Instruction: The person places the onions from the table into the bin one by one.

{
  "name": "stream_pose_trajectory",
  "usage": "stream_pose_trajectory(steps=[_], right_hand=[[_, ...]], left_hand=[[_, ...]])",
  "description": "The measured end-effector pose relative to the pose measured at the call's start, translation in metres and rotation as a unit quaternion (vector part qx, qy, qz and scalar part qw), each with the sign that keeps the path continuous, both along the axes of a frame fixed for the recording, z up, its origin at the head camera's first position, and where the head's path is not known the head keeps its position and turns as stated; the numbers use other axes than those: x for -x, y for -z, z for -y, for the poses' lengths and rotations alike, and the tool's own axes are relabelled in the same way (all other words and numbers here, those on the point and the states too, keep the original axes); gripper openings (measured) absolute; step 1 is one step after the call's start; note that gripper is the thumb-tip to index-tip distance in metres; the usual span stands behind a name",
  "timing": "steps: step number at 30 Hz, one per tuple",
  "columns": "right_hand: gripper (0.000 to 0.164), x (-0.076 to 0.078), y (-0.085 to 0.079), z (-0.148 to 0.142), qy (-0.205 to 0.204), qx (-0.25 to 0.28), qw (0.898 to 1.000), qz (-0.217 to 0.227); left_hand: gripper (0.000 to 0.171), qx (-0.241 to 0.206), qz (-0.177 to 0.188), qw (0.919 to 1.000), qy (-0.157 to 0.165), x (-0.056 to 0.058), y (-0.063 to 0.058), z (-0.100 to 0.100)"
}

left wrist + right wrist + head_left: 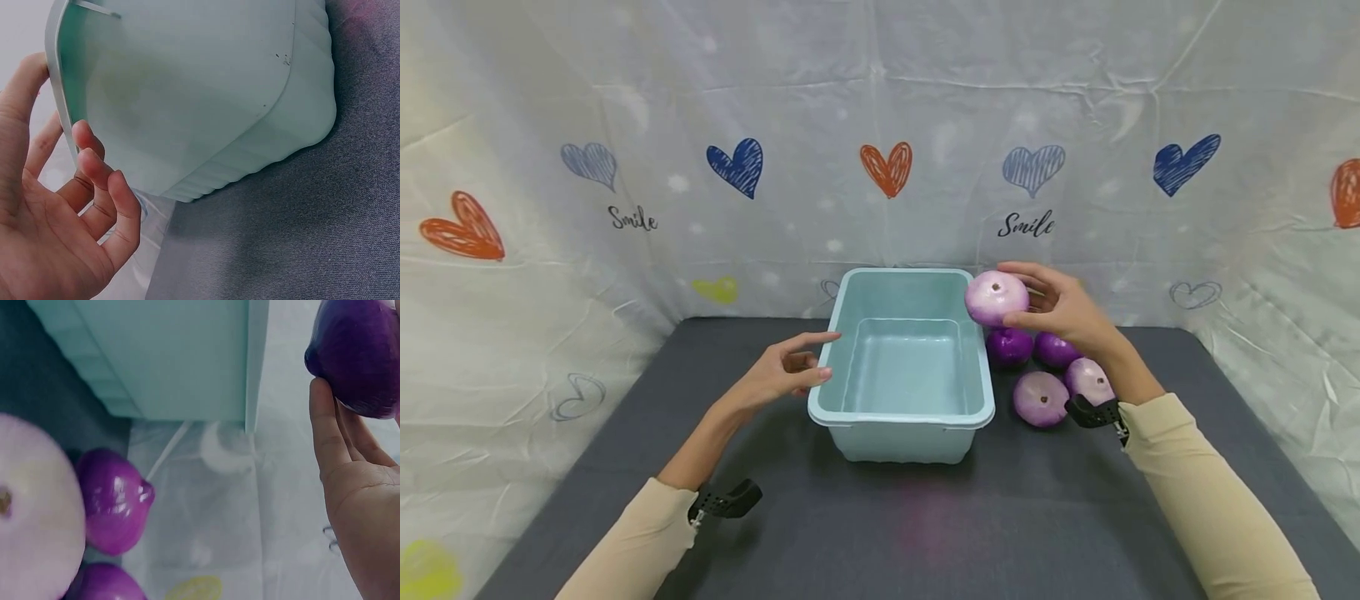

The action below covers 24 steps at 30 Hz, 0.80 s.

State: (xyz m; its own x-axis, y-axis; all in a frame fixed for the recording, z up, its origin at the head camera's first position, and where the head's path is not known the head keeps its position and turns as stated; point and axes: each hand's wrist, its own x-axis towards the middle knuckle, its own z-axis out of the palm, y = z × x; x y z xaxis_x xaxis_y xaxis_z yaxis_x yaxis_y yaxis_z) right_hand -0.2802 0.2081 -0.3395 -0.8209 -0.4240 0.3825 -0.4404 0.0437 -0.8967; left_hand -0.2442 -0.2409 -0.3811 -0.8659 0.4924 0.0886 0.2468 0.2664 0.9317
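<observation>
My right hand (1060, 308) holds a pale purple onion (996, 297) between thumb and fingers, raised over the right rim of a light blue plastic basin (902, 419). In the right wrist view the held onion (356, 356) shows its dark purple, pointed end. My left hand (778, 372) is at the basin's left rim, with index finger and thumb reaching over the edge. Its other fingers (122, 203) bend loosely outside the wall. Right of the basin lie two dark purple onions (1010, 347) and two paler onions (1041, 399), partly below my right hand.
A dark grey cloth (880, 525) covers the table. Behind and at the sides hangs a white curtain (955, 100) printed with hearts. Black straps (726, 500) circle both wrists.
</observation>
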Motion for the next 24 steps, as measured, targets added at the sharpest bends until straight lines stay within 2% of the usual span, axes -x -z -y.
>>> stream_pose_trajectory(steps=[5,11,17,24], right_hand=[[0.067,0.007,-0.002,0.016,-0.034,0.001,0.999,-0.005],[0.069,0.011,-0.003,0.028,-0.050,-0.007,0.999,-0.006],[0.070,0.011,-0.004,0.036,-0.057,-0.010,0.998,-0.008],[0.067,0.010,0.000,0.034,-0.097,0.014,0.995,0.011]], left_hand=[[0.057,0.002,0.000,1.0000,-0.001,-0.001,-0.001,0.000],[0.057,0.003,0.002,1.0000,0.000,-0.001,-0.002,-0.001],[0.056,0.007,0.002,1.0000,-0.002,0.000,0.000,-0.001],[0.057,0.009,-0.002,0.9999,-0.006,0.000,0.001,0.001]])
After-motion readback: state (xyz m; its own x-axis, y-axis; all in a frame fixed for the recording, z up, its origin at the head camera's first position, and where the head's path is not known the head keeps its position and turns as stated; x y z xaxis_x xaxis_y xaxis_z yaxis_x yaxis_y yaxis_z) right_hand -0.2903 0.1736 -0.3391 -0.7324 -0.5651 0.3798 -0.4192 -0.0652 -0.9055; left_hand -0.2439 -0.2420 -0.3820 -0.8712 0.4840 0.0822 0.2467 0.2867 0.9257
